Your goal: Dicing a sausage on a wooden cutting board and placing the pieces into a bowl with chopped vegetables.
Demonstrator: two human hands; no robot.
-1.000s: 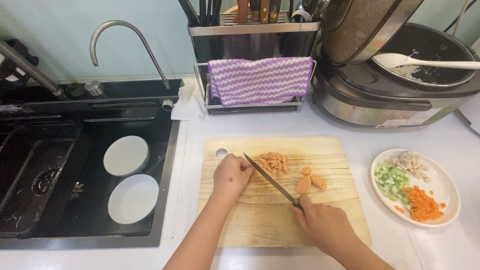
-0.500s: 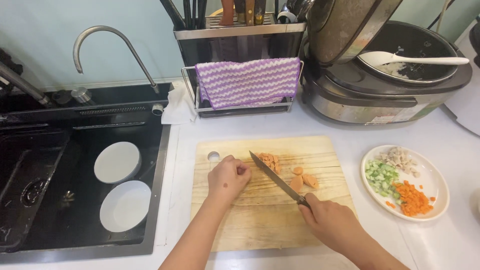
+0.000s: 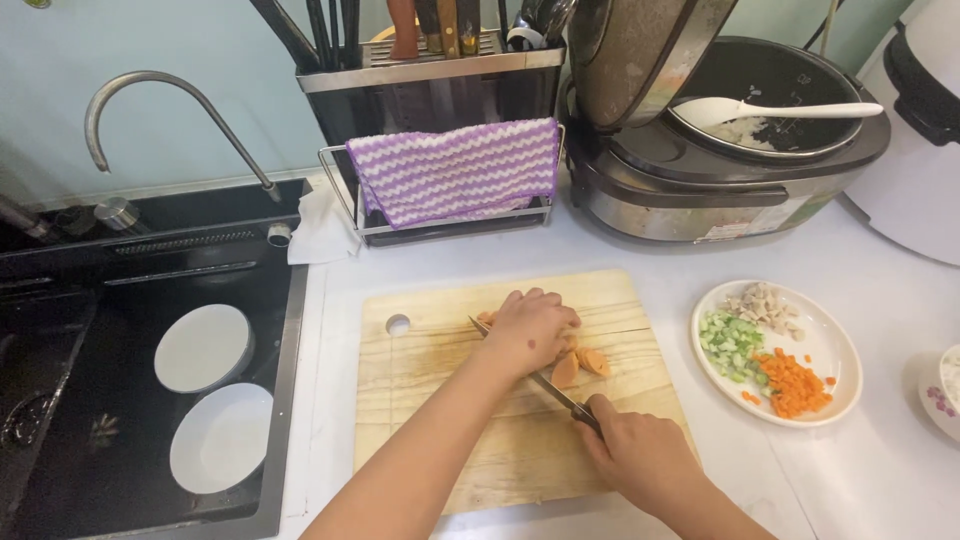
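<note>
1. Pale wooden cutting board (image 3: 440,400) lay on the white counter; my left hand (image 3: 530,330) arched over the orange sausage pieces (image 3: 582,362) on it, fingers curled down onto them.
2. My right hand (image 3: 640,455) was clamped around the knife (image 3: 535,378) handle, blade angled under the left hand.
3. A round white plate (image 3: 835,345) of diced vegetables sat to the right of the board.

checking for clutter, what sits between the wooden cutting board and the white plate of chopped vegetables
Nothing: in the head view, only bare white countertop separates the wooden cutting board from the white plate of chopped vegetables.
</note>
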